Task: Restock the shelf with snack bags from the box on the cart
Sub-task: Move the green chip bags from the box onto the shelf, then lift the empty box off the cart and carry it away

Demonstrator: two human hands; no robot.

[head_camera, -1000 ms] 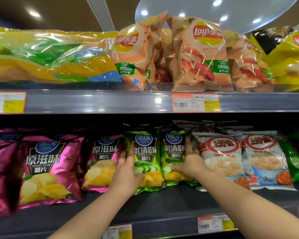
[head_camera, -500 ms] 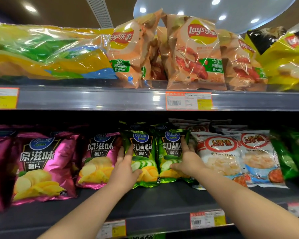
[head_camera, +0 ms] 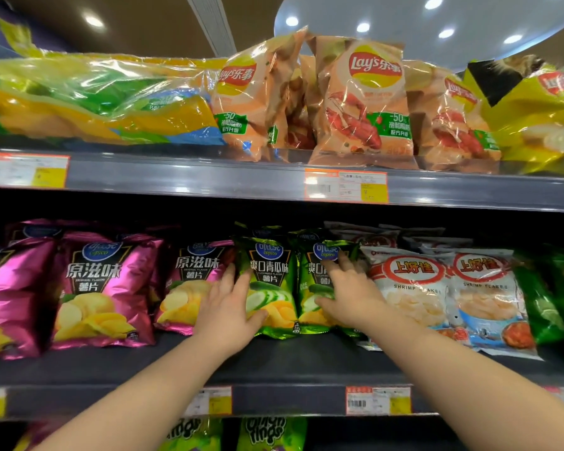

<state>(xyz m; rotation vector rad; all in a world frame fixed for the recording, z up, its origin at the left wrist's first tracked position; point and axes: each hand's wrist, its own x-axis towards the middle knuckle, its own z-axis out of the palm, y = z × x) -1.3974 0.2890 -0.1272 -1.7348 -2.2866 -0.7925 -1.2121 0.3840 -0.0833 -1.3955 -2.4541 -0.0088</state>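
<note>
Left green bag [head_camera: 271, 288] and right green bag [head_camera: 308, 275], glossy foil cucumber-chip packs, stand upright with their edges touching. They sit at frame centre on the dark grey middle shelf [head_camera: 306, 362].

Left hand [head_camera: 228, 310] is released: fingers straight up along the left green bag's 9 o'clock edge, thumb laid across its lower front. Right hand [head_camera: 349, 294] is released too, fingers spread flat on the right green bag's front, fingertips by the blue logo. This hand is motion-blurred.

Shiny magenta foil chip bags [head_camera: 101, 288] stand at 9 o'clock of the green pair. White plastic shrimp-flake bags [head_camera: 414, 288] with red oval logos stand at 3 o'clock, just beside the right hand. Blurred darker green packs [head_camera: 547, 304] are farther out at 3 o'clock.

At 12 o'clock the grey upper shelf [head_camera: 176, 180] carries upright orange Lay's crayfish bags [head_camera: 362, 105]. At 10 o'clock a clear-wrapped yellow-green multipack [head_camera: 95, 99] lies flat on it. Orange-yellow paper price tags [head_camera: 345, 187] sit on the shelf rails. At 6 o'clock, lime-green lower bags [head_camera: 271, 431] are partly visible.
</note>
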